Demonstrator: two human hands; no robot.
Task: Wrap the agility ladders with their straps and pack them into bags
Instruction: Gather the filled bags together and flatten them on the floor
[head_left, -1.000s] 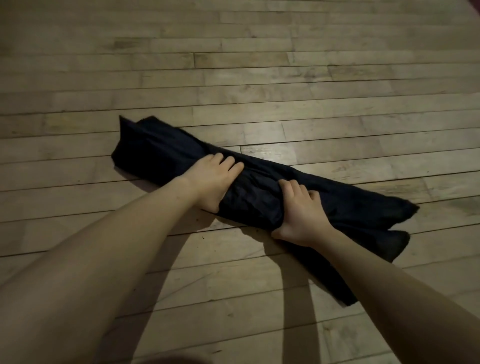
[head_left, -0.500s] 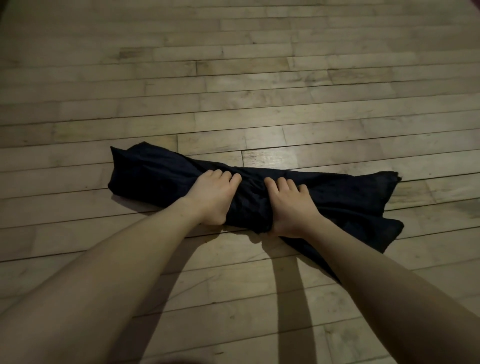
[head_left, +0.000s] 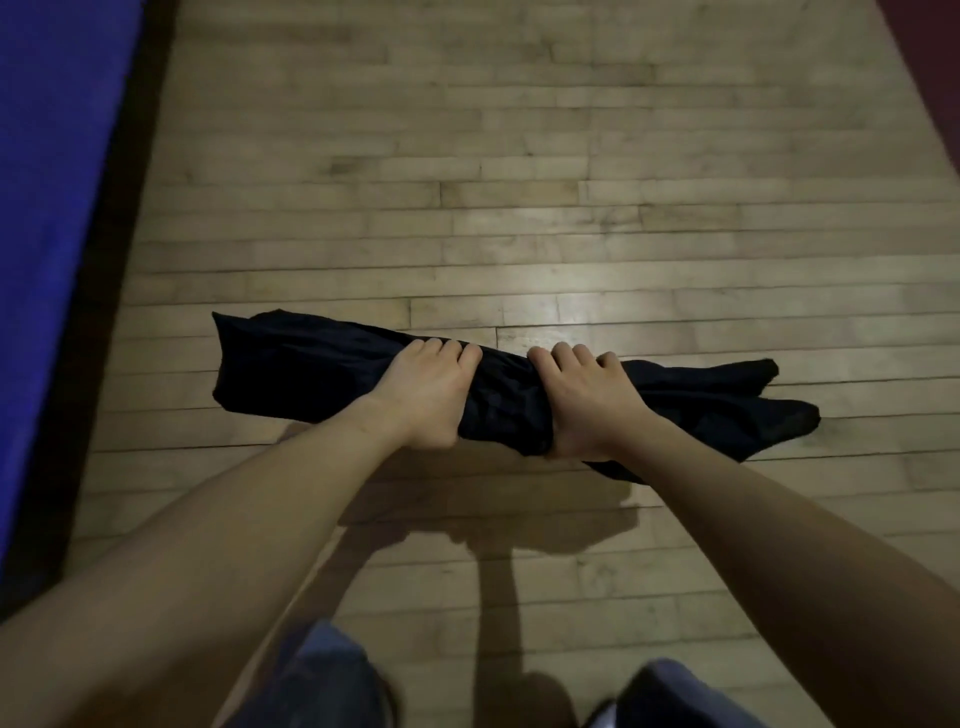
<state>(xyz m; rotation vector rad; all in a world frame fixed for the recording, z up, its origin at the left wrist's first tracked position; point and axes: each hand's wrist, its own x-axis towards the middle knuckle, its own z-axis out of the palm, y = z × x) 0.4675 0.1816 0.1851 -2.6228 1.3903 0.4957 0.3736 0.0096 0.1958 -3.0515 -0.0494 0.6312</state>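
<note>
Both hands, left (head_left: 426, 395) and right (head_left: 587, 400), curled around dark bag (head_left: 311, 374), long axis left-right, seemingly off floor (head_left: 519, 156).

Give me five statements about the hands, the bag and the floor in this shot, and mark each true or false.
1. Both hands grip the dark bag. True.
2. The left hand is open and held apart from the bag. False: its fingers curl over the bag.
3. The right hand holds the bag to the right of the left hand. True.
4. The floor is carpet. False: it is wood planks.
5. A blue surface lies at the right edge. False: it is at the left edge.
</note>
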